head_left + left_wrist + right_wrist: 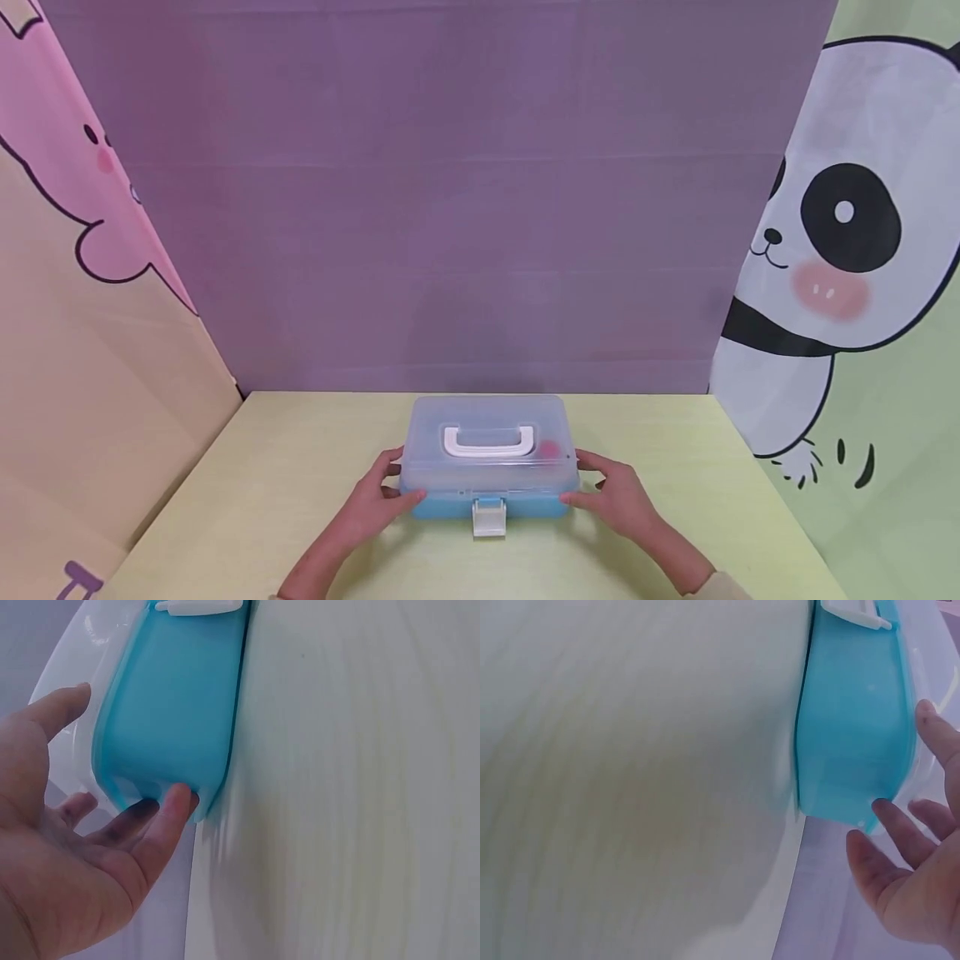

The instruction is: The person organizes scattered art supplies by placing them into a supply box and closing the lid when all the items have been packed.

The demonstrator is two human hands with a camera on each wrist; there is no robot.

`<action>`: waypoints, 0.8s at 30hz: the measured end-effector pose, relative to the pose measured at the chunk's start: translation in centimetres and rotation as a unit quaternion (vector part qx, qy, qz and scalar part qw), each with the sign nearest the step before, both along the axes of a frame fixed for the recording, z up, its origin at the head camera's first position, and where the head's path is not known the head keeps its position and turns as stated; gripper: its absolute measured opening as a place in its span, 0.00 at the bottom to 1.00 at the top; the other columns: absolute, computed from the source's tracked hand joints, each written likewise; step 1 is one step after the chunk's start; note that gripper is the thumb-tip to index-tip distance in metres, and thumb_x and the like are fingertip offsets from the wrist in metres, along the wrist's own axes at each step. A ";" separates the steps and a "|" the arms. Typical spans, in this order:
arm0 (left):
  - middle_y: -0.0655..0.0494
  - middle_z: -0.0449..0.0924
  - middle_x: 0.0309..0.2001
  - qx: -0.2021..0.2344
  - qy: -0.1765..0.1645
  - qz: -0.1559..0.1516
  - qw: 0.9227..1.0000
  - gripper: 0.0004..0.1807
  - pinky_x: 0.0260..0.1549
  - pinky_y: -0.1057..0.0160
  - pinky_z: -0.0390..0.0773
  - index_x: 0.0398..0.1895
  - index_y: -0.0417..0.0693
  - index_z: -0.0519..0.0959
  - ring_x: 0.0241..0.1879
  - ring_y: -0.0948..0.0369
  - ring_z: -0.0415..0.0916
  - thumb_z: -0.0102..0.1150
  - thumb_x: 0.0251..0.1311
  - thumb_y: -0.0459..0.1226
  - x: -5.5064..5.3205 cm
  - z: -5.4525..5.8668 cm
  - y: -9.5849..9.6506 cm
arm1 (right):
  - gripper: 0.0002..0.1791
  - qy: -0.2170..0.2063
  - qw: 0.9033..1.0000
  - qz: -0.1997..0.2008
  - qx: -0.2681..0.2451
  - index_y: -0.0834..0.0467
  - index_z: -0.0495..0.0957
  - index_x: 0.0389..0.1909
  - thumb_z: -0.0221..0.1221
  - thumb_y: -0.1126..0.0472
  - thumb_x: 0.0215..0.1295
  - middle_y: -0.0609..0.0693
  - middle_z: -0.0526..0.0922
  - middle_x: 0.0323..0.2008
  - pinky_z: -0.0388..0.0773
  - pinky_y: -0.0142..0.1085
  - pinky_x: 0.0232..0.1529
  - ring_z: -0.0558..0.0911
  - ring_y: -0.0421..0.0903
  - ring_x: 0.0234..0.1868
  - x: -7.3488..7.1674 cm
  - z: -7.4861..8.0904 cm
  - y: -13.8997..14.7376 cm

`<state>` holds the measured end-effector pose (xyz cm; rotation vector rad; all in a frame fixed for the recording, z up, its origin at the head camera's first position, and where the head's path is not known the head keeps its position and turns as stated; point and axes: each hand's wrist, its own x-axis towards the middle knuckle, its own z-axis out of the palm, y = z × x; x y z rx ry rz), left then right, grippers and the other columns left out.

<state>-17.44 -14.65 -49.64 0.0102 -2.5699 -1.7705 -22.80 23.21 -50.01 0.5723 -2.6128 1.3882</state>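
A storage box with a light blue base and a see-through lid rests on the table, its lid down. On top lies a white carry handle, and a white latch sticks out at the front. My left hand is at the box's left end, thumb by the front corner; in the left wrist view its spread fingers touch the blue end. Opposite, my right hand has its thumb by the right front corner. Its loosely bent fingers are close against the right end in the right wrist view.
The pale wooden table ends behind the box at a purple backdrop. A panel with a pink cartoon figure stands along the left, and one with a panda along the right. Something pinkish red shows through the lid.
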 end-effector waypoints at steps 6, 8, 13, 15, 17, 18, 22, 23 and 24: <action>0.44 0.73 0.49 -0.018 -0.001 0.025 1.000 0.39 0.30 0.61 0.79 0.65 0.48 0.64 0.33 0.56 0.78 0.73 0.51 0.44 -0.3 -0.3 0.7 | 0.39 -0.038 0.999 -0.027 -0.011 0.57 0.79 0.57 0.78 0.52 0.40 0.44 0.86 0.34 0.77 0.33 0.31 0.82 0.53 0.44 0.3 0.2 -0.3; 0.44 0.73 0.50 -0.013 -0.005 0.034 0.999 0.40 0.30 0.61 0.79 0.64 0.48 0.64 0.33 0.55 0.77 0.74 0.50 0.45 -0.3 -0.3 0.9 | 0.40 -0.050 0.998 -0.030 -0.021 0.58 0.78 0.58 0.79 0.53 0.39 0.44 0.85 0.32 0.75 0.32 0.28 0.82 0.53 0.43 0.5 0.2 -0.3; 0.41 0.73 0.51 0.020 -0.003 0.046 0.999 0.40 0.29 0.58 0.81 0.64 0.45 0.64 0.34 0.53 0.78 0.75 0.49 0.40 0.0 -0.2 1.3 | 0.41 -0.063 0.997 -0.030 -0.025 0.58 0.76 0.61 0.78 0.53 0.42 0.43 0.85 0.30 0.73 0.31 0.29 0.83 0.50 0.40 0.8 0.2 -0.3; 0.40 0.73 0.51 0.025 -0.002 0.049 0.998 0.40 0.29 0.57 0.81 0.64 0.44 0.64 0.34 0.53 0.78 0.76 0.48 0.40 0.2 -0.1 1.4 | 0.41 -0.065 0.997 -0.029 -0.026 0.59 0.75 0.61 0.77 0.53 0.43 0.43 0.85 0.30 0.73 0.31 0.31 0.83 0.48 0.38 1.0 0.1 -0.3; 0.41 0.73 0.51 0.027 -0.003 0.057 0.998 0.40 0.29 0.58 0.81 0.63 0.45 0.65 0.34 0.53 0.78 0.76 0.48 0.40 0.4 -0.2 1.5 | 0.42 -0.062 0.997 -0.025 -0.026 0.60 0.74 0.62 0.77 0.54 0.44 0.43 0.85 0.30 0.74 0.32 0.32 0.83 0.48 0.38 1.1 0.1 -0.4; 0.41 0.73 0.51 0.027 -0.003 0.060 0.998 0.40 0.29 0.59 0.81 0.63 0.46 0.65 0.34 0.53 0.78 0.76 0.47 0.40 0.4 -0.2 1.5 | 0.42 -0.061 0.997 -0.021 -0.028 0.61 0.73 0.63 0.76 0.55 0.45 0.44 0.85 0.31 0.74 0.32 0.32 0.83 0.48 0.38 1.1 0.1 -0.4; 0.42 0.73 0.50 0.023 0.004 0.070 0.997 0.39 0.29 0.59 0.80 0.61 0.48 0.66 0.34 0.54 0.78 0.77 0.46 0.41 0.5 -0.4 1.5 | 0.42 -0.060 0.998 -0.015 -0.010 0.61 0.70 0.65 0.75 0.55 0.49 0.45 0.85 0.33 0.77 0.35 0.36 0.82 0.49 0.39 1.4 0.3 -0.6; 0.42 0.74 0.50 0.021 0.004 0.071 0.997 0.39 0.29 0.59 0.80 0.61 0.48 0.66 0.33 0.54 0.78 0.77 0.46 0.41 0.5 -0.5 1.5 | 0.42 -0.058 0.998 -0.018 0.005 0.60 0.70 0.66 0.74 0.54 0.49 0.44 0.84 0.34 0.77 0.36 0.37 0.82 0.49 0.39 1.5 0.5 -0.6; 0.42 0.74 0.50 0.017 0.005 0.072 0.997 0.39 0.29 0.59 0.80 0.61 0.48 0.65 0.33 0.54 0.78 0.77 0.46 0.41 0.5 -0.5 1.4 | 0.42 -0.053 0.998 -0.023 0.019 0.59 0.70 0.66 0.74 0.52 0.49 0.44 0.84 0.36 0.77 0.38 0.38 0.81 0.49 0.40 1.7 0.7 -0.7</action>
